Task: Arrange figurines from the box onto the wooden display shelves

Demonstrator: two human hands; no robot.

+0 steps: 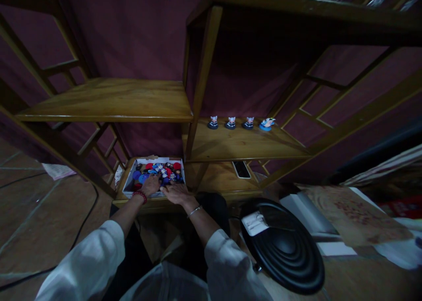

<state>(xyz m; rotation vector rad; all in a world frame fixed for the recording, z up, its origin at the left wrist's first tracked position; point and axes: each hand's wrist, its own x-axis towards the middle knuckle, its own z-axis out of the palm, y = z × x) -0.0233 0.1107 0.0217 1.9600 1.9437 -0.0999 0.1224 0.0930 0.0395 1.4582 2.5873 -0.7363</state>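
Note:
A shallow white box (126, 183) stands on the low wooden shelf, filled with small figurines (161, 169) in blue, red, white and black. My left hand (150, 185), with a red bead bracelet at the wrist, reaches over the box's near side, its fingers stretched out among the figurines. Beside it, my right hand (174, 192) lies over the near right edge, fingers extended at the contents; a silver bracelet is on that wrist. No held item shows in either hand, though the fingertips are partly lost among the figurines.
Several small figurines on round bases, one a blue-based figurine (267, 124), line the middle shelf (244, 145). A phone (241, 169) lies on the lower shelf. Right of my legs is a round black ribbed object (286, 246) with a white packet (254, 223) on it. A cable (86, 224) crosses the floor at left.

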